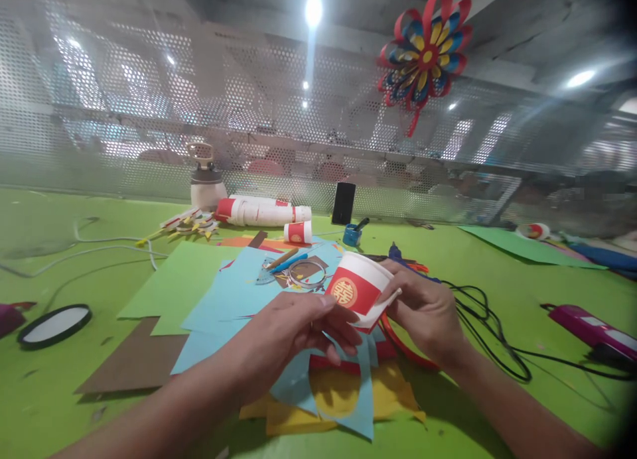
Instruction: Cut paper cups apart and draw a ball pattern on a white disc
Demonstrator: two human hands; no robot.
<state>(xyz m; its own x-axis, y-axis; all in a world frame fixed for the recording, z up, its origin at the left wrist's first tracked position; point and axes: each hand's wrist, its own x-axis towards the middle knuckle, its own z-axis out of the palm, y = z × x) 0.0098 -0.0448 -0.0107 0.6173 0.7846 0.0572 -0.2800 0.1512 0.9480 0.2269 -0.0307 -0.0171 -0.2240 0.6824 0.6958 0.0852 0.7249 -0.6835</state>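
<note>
A red and white paper cup (362, 280) with a gold emblem is held tilted over the middle of the table. My right hand (423, 306) grips it from the right, where a strip of its wall looks cut and bent outward. My left hand (303, 326) is at its lower left, thumb against the wall and fingers curled underneath. Below both hands lie light blue paper (219, 320) with cut-outs and yellow sheets (293, 416). Just beyond the cup are a clear ring of tape (307, 273), a blue pen (289, 262) and a protractor (266, 272).
Stacked paper cups (269, 212) lie at the back beside a jug (207, 187). A phone (343, 203) stands upright near a blue pot (352, 235). Dark cables (490, 320) run to a magenta tool (592, 327) on the right. A round mirror (54, 325) lies left.
</note>
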